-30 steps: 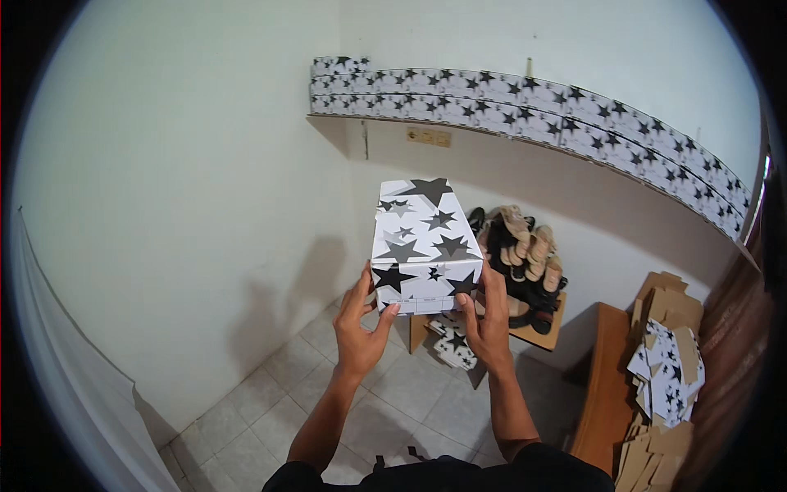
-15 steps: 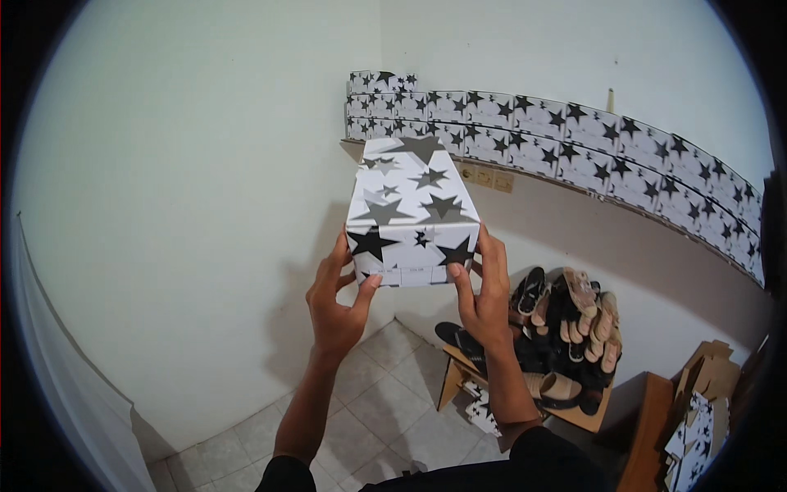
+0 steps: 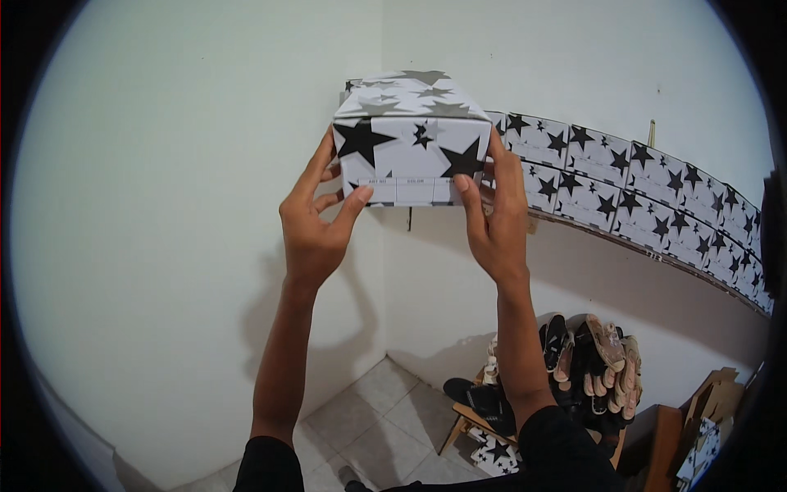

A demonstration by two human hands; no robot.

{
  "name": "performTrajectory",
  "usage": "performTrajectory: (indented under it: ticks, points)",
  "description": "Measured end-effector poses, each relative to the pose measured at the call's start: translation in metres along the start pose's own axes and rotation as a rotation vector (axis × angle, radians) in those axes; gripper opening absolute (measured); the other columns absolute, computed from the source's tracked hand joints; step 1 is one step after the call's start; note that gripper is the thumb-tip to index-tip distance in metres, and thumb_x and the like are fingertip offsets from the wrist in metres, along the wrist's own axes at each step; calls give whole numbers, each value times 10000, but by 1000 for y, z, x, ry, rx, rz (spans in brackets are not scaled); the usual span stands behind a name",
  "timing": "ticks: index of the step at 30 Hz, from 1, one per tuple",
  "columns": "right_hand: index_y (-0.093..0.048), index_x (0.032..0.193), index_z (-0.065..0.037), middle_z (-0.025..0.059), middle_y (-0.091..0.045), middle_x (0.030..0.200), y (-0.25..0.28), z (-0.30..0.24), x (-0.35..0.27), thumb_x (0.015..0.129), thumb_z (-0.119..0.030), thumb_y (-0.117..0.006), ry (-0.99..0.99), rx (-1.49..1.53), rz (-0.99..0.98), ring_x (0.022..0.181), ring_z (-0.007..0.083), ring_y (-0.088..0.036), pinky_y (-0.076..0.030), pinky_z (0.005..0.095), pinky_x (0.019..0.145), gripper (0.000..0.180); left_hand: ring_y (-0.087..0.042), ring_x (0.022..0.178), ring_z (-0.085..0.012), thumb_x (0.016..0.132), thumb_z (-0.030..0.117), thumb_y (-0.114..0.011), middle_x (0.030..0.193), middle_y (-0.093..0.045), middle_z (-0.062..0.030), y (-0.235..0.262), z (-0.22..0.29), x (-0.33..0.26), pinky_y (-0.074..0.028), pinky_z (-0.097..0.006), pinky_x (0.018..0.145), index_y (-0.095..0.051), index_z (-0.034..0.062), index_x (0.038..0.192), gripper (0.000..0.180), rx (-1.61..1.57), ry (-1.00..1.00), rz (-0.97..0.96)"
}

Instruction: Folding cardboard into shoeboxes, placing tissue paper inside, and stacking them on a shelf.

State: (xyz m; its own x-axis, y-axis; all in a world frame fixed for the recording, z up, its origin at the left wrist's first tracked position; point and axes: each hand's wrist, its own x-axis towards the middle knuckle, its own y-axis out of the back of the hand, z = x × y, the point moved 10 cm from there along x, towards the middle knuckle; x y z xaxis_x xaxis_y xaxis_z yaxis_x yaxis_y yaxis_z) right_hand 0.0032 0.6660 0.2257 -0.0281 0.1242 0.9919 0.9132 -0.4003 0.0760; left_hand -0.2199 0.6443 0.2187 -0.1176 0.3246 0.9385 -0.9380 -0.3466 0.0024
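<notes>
A white cardboard box with black stars (image 3: 407,135) is raised high in front of the wall corner. My left hand (image 3: 316,217) grips its left side and my right hand (image 3: 492,217) grips its right side, thumbs on the near end with the label strip. The box is level with the left end of a wall shelf (image 3: 574,225). That shelf carries a long double row of matching star boxes (image 3: 639,193); whether the held box touches them cannot be told.
Below on the tiled floor (image 3: 385,426) a low wooden rack (image 3: 492,426) holds a heap of sandals (image 3: 586,365). Flattened cardboard and more star boxes (image 3: 705,426) lie at the lower right. White walls meet in a corner behind the box.
Both hands have lifted the star box from chest height up toward the left end of the shelf. The view has tilted upward with it.
</notes>
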Motion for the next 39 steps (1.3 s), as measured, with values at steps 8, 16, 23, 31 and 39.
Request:
performTrajectory:
  ticks: [8,16,23,31,39]
  points:
    - [-335,1542,-7,177,-528,1147,-182,52,59,1032,-208,-574,42,-183,47,991,270,-610,-560,371,797,598,-595,1239,-312,898,31,-720,1432,-546,-202,82,-175,114,-616,-411,887,-405,49,1527,704,-114,-7,-66]
    - [-321,1559,-47,165,-526,1152,-383,100,107,1047,-301,-551,33,-361,72,989,267,-621,-564,379,781,616,-618,1196,-303,888,59,-740,1364,-593,-187,177,-361,212,-628,-413,888,-429,94,1522,707,-235,-86,-80]
    - [-302,1569,-58,165,-526,1145,-482,198,134,1061,-338,-511,85,-548,93,990,265,-606,-554,393,798,616,-615,1175,-283,882,68,-749,1310,-578,-146,165,-510,273,-640,-385,872,-445,83,1509,697,-315,-141,-101]
    - [-320,1557,-62,170,-542,1133,-535,350,169,1056,-355,-517,67,-652,91,901,280,-641,-562,413,782,613,-635,1119,-274,872,125,-775,1208,-580,-143,92,-653,342,-634,-347,794,-473,62,1489,690,-260,-208,-74]
    - [-337,1527,-43,196,-552,1152,-589,444,206,1050,-286,-532,60,-784,60,934,354,-683,-560,466,806,570,-652,1032,-225,873,169,-794,1219,-634,-115,46,-766,406,-558,-358,878,-486,52,1485,695,-229,-251,-70]
